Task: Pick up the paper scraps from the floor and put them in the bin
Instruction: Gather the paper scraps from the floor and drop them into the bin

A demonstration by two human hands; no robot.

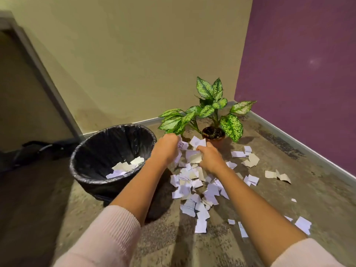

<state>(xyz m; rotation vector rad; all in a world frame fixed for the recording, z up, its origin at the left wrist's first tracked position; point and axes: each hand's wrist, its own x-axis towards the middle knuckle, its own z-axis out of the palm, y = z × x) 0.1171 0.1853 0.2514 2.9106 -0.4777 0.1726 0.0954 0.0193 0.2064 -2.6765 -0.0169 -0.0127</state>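
Both grips closed on a loose wad of paper scraps (pixel 194 158), left hand (pixel 167 149) and right hand (pixel 211 160) just beside the bin (pixel 92 151); edge pieces probably slip out, floor (pixel 289 189) relittered.

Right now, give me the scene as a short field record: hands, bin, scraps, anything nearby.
left hand: closed on paper scraps, just right of the bin rim
right hand: closed on paper scraps, above the pile
bin: black liner, open top, a few scraps inside
scraps on floor: many, main pile right of the bin, strays toward the purple wall
potted plant: in the corner, behind the pile
task state: unfinished
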